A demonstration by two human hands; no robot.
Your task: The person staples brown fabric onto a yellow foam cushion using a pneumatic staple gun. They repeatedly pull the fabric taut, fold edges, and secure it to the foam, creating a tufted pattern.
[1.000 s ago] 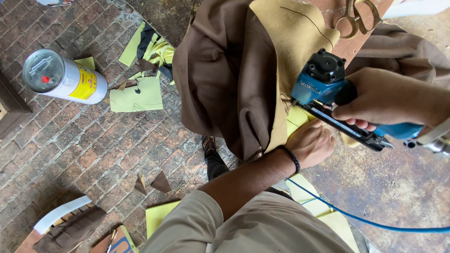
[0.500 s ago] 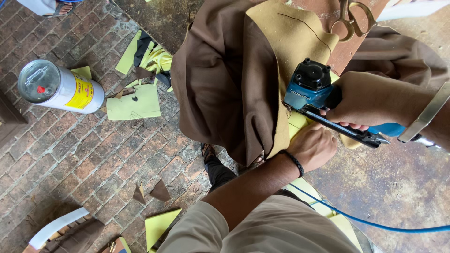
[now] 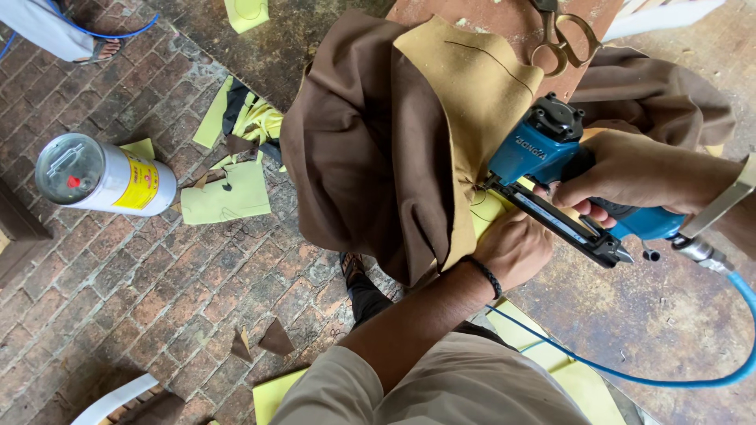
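Note:
My right hand (image 3: 638,169) grips a blue pneumatic staple gun (image 3: 551,153) whose nose presses against the tan side of a folded brown fabric (image 3: 370,149). A blue air hose (image 3: 709,370) runs from the gun's handle. My left hand (image 3: 516,248), with a black band on the wrist, holds the fabric's edge just below the gun, pressing it against a yellow foam piece (image 3: 488,212). The fabric drapes over a reddish-brown board (image 3: 488,24).
Scissors (image 3: 563,39) lie on the board at the top. A white and yellow spray can (image 3: 106,177) lies on the brick floor at left, near yellow foam scraps (image 3: 228,197). Another person's sandalled foot (image 3: 98,51) shows at top left. My foot (image 3: 354,271) stands below the fabric.
The view has shifted slightly down and right. The staple gun and both hands stay at the fabric's edge, with the gun's nose moved a little closer to the fold.

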